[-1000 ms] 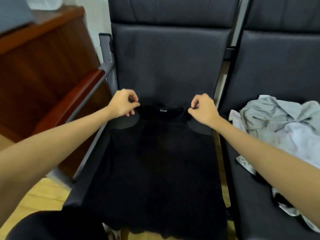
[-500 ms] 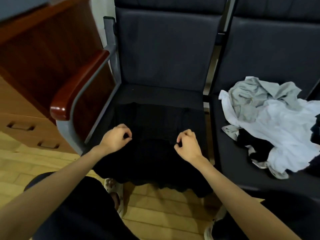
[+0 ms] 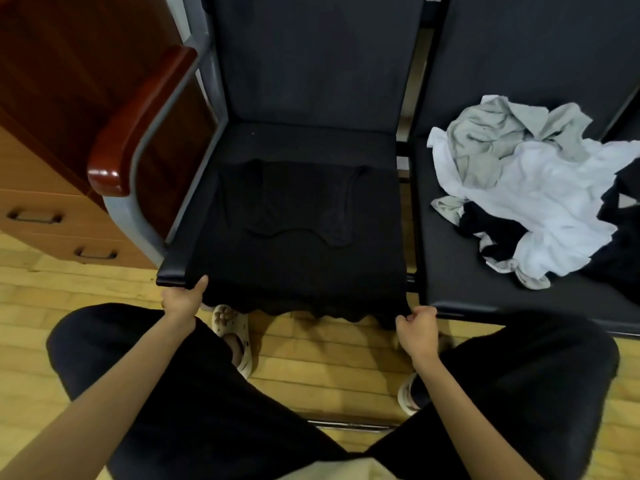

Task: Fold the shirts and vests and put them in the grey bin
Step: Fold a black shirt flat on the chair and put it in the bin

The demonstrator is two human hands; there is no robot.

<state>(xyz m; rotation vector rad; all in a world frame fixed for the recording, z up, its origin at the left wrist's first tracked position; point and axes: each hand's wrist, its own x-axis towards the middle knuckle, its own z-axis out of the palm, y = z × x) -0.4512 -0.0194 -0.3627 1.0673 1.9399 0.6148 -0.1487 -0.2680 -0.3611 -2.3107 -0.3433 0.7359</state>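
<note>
A: What are your hands on?

B: Your left hand (image 3: 183,301) pinches the near left corner of the black vest (image 3: 298,237), thumb on top; your right hand (image 3: 416,327) has its fingers curled round the near right corner of the hem.

A: And how does the vest lie?

B: One vest, flat on the left chair seat (image 3: 304,140) — its long axis runs from you to the backrest, hem hanging off the front edge at your fingers, straps folded down over its middle.

A: Anything farther off?

B: One heap of clothes (image 3: 540,188) on the right seat — grey, white and black pieces; I cannot count them
</note>
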